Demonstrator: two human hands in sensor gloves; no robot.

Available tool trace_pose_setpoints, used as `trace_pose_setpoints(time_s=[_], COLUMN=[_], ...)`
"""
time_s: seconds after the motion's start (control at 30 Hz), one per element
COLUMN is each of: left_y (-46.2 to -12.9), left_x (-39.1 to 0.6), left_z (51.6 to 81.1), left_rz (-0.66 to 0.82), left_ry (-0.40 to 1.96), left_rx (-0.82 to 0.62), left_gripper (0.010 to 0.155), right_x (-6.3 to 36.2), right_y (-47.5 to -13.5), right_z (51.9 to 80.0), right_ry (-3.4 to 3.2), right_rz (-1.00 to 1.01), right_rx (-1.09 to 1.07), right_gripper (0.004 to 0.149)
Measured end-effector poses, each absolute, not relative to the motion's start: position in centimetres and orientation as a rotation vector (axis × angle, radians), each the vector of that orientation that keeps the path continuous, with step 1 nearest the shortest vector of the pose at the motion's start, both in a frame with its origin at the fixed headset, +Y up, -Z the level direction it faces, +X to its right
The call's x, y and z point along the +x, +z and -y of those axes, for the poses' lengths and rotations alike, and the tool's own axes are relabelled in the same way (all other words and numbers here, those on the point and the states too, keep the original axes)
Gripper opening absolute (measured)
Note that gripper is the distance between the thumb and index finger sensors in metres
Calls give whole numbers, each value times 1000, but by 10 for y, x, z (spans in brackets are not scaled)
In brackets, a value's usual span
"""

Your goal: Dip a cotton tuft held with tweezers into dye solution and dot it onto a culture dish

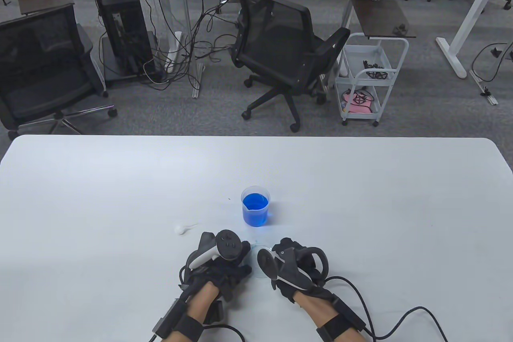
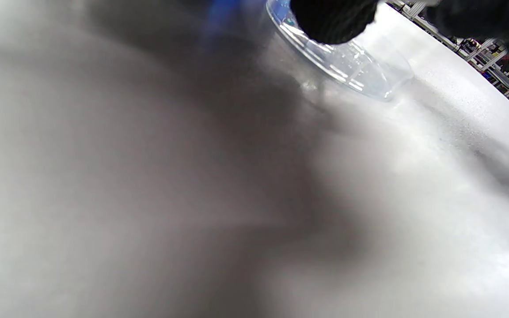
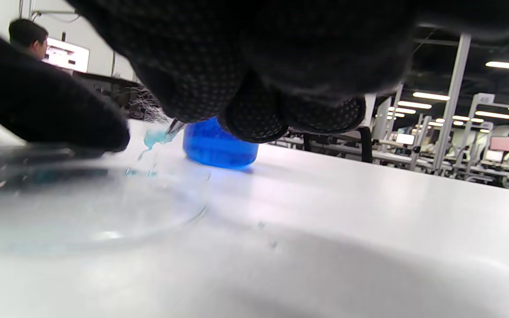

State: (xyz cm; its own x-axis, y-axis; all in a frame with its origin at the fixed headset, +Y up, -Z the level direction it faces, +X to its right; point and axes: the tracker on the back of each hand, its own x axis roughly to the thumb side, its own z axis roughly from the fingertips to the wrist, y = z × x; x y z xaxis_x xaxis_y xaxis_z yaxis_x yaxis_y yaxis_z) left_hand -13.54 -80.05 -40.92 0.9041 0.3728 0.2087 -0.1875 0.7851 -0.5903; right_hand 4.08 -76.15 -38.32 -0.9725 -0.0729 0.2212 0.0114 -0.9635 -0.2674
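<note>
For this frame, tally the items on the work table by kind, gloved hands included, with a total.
Beaker of blue dye: 1
Clear culture dish: 1
Tweezers with blue-stained cotton tuft: 1
Loose white cotton tuft: 1
Gloved hands, left hand and right hand: 2
Total: 6

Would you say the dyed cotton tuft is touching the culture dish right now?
Cannot tell. In the right wrist view the blue tuft hangs just over the dish, but blur hides any contact.
</note>
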Motion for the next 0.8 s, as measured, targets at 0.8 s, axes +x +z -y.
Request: trace_pose_setpoints(time_s=[0.8], left_y=[-410], left_x=[-136], left_z=[800], left_rz=[322], left_ry=[309], left_rx=[-597], left_gripper=[70], right_x=[49], right_y=[-373], right_z=[767], right_ry=[-3037], right_rz=[-368], right_rx=[-369], right_gripper=[40])
